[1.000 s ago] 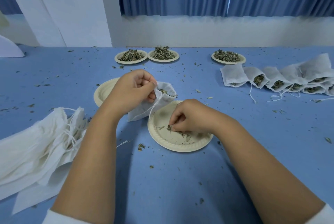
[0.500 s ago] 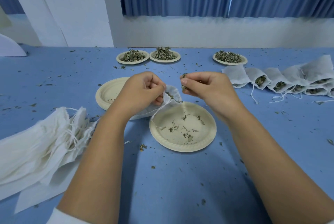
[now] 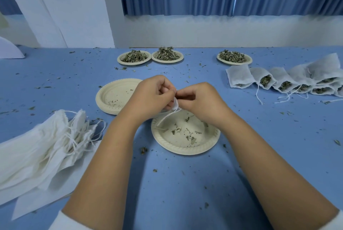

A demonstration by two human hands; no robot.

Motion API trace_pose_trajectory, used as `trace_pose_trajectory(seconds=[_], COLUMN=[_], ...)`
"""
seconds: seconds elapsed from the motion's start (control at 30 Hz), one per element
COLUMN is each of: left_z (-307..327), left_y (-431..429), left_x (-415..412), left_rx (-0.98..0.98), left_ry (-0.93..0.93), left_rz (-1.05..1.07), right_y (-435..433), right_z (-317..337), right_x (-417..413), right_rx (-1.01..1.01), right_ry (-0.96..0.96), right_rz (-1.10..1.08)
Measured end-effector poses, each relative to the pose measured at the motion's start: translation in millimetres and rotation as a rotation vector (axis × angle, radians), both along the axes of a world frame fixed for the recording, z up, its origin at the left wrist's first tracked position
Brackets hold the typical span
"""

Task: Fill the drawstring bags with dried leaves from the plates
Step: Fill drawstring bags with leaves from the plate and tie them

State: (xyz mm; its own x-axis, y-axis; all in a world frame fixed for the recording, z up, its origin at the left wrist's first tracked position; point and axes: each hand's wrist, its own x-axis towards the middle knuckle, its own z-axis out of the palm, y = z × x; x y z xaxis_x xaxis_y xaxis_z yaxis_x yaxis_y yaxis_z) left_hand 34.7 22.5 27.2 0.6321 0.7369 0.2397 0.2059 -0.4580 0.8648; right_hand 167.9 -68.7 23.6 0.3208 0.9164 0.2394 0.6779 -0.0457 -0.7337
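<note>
My left hand (image 3: 152,94) and my right hand (image 3: 199,99) meet above the near paper plate (image 3: 209,144), both pinching a white drawstring bag (image 3: 175,103) between them. Most of the bag is hidden under my left hand; its string hangs down onto the plate. The plate holds only a few scraps of dried leaves (image 3: 189,133). Whether my right fingers still hold leaves cannot be seen.
A stack of nearly bare plates (image 3: 111,98) sits to the left. Three plates heaped with leaves (image 3: 134,57) (image 3: 167,55) (image 3: 233,57) stand at the back. Filled bags (image 3: 285,81) lie in a row at right, flat unfilled bags (image 3: 42,148) at left. Leaf crumbs dot the blue table.
My right hand lifted a pinch of leaves from the near plate and came to the bag's mouth beside my left hand. The bag is now bunched between both hands.
</note>
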Motion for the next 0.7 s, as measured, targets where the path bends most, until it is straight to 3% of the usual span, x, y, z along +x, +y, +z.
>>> trace_pose_trajectory(seconds=[0.17,0.27,0.43,0.5,0.6,0.7], left_z=[3,5,6,6,5,5], left_y=[2,1,4,6,8,9], left_x=[-2,-3,-5,-7,-9,-9], left_rx=[-0.066,-0.101,-0.126,-0.13,-0.13,-0.117], left_ry=[-0.066,-0.096,-0.128,-0.135,-0.133,-0.115], left_rz=[0.034,0.011,0.046,0.064,0.072,0.066], right_y=[-7,-4,-6,-12,-15,-12], right_z=[9,7,12,17,13,4], right_x=[12,5,12,20,18,9], right_rx=[-0.004,0.093,0.273,0.085,-0.386,-0.623], right_ry=[0.271,0.281,0.124,0.0,-0.267,-0.426], right_rz=[0.096,0.013,-0.077,-0.095,-0.021,0.019])
